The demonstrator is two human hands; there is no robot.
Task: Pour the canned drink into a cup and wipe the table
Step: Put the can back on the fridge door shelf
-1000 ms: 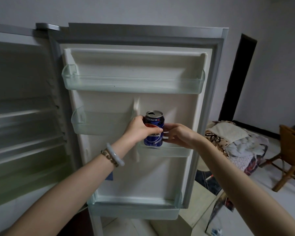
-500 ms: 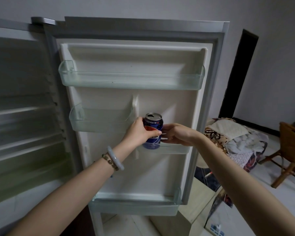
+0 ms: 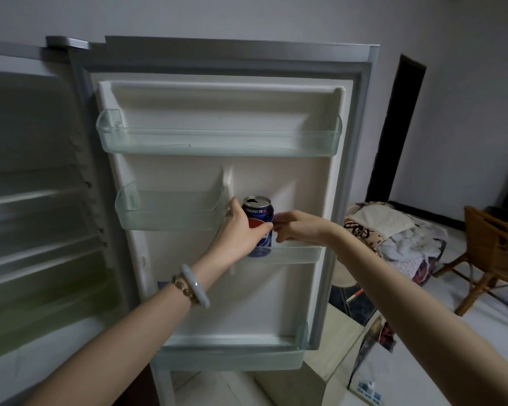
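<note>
The fridge door (image 3: 276,288) stands swung wide open, its white inner side facing the room. A blue can (image 3: 258,222) with a silver top stands upright at the left end of the small clear shelf (image 3: 301,253) on the right half of the door, about halfway up. Its base sits down behind the shelf's front wall and shows through the plastic; I cannot tell whether it rests on the shelf floor or is lifted slightly.

Both hands are on the can. The left hand (image 3: 239,230) is wrapped round its left side, thumb across the front over the label. The right hand (image 3: 296,227) comes in from the other side, fingers bent, with the fingertips against the can's right side just beside the left thumb. Two bracelets (image 3: 192,285), one pale and smooth and one beaded, sit on the left wrist.

A long clear shelf (image 3: 217,142) runs across the top of the door, a shorter one (image 3: 165,212) sits on the left half just above the can's level, and another (image 3: 226,358) spans the bottom edge. To the left, the fridge interior (image 3: 27,200) shows blurred shelves.

Off to the right, beyond the door's edge, a heap of cloth and bedding (image 3: 393,230) lies on the floor near a wicker chair (image 3: 493,247), with a dark doorway (image 3: 393,127) in the wall behind.
</note>
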